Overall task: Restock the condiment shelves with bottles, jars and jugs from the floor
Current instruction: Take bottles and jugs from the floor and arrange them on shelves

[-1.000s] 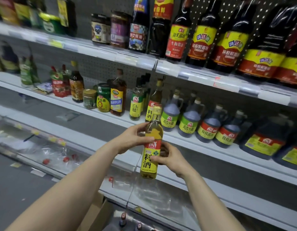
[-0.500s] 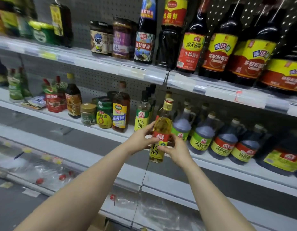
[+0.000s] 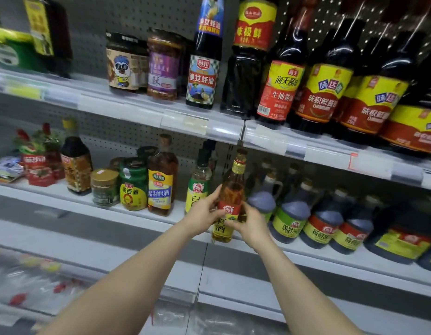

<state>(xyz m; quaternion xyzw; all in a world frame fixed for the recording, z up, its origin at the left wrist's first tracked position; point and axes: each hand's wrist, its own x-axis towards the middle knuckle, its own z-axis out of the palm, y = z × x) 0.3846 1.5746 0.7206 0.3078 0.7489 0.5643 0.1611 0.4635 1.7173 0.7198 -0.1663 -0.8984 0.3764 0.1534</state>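
A tall amber cooking-wine bottle (image 3: 231, 197) with a gold cap and a red and yellow label stands upright at the front lip of the middle shelf (image 3: 64, 197). My left hand (image 3: 204, 215) grips its left side at the label. From the right, my right hand (image 3: 249, 222) holds the lower label. The bottle sits between a white-vinegar bottle (image 3: 197, 187) on its left and a round vinegar jug (image 3: 265, 201) on its right. Whether its base rests on the shelf is hidden by my hands.
The middle shelf also carries a brown cooking-wine bottle (image 3: 162, 180), green sauce jars (image 3: 133, 187) and a row of dark jugs (image 3: 325, 223) to the right. The upper shelf (image 3: 202, 122) holds jars and dark soy-sauce bottles (image 3: 284, 76). Bagged goods lie on the lower shelf (image 3: 28, 286).
Both hands have carried the amber bottle up and away from me, from in front of the lower shelf edge to the middle shelf, into the gap beside the white-vinegar bottle.
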